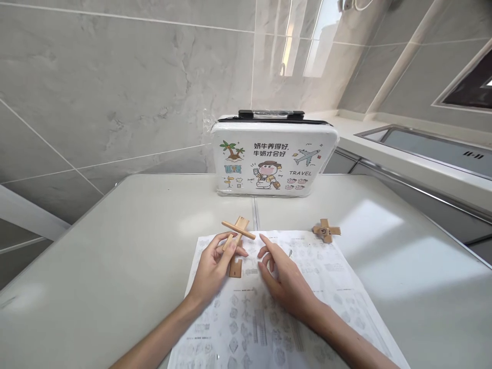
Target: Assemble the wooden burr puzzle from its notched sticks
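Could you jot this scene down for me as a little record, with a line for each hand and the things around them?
Left hand: holds crossed wooden pieces
Right hand: nothing visible in its grip, fingers loosely curled, near those pieces
Notched wooden piece: by the left fingers; held or lying, cannot tell
Printed sheet: on the table, beneath both hands
Wooden cross: at the sheet's far right corner
White case: upright behind, black handle on top

Probably a kitchen, by the tiled wall (115,77) and counter (388,154) with inset panel (434,150)
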Tool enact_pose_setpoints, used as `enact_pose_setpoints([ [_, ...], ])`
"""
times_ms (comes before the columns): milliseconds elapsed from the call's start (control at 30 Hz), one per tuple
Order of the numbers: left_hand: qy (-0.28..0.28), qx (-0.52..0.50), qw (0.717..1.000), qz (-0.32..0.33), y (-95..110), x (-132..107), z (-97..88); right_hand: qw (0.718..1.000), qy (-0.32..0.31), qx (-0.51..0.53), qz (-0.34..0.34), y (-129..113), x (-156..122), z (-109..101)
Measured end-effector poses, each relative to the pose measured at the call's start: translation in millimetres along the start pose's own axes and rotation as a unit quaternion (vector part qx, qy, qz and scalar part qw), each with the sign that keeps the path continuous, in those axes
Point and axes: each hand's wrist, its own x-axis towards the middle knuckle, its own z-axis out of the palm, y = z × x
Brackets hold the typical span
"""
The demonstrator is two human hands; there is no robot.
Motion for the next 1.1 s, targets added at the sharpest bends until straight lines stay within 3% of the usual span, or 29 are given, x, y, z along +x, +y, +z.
enact_pose_setpoints([
  [267, -0.088, -0.108, 0.987, -0.075, -8, 1, 1.1, 0.997, -0.004, -0.063, -0.040, -5, 1, -2],
  [433, -0.077, -0.102, 0.990, -0.051, -7, 2, -0.1, 0.992, -0.032, -0.081, -0.095, 0, 1, -1],
  [767, -0.042, -0.012, 0.999, 0.003, -2, 4, -1.3, 0.997, -0.047, -0.030, -0.049, -11, 4, -8],
  [867, -0.023, 0.023, 0.999, 0.021, -1, 6, -3.2, 0.998, -0.049, 0.027, -0.017, -14, 7, -13],
  [967, -0.012, 0.049, 0.998, 0.033, -2, 8, -4.7, 0.984, -0.060, 0.158, 0.057, -13, 10, -21],
  [1100, -0.021, 0.059, 0.997, 0.038, -3, 8, -5.2, 0.912, -0.063, 0.375, 0.154, -6, 14, -32],
])
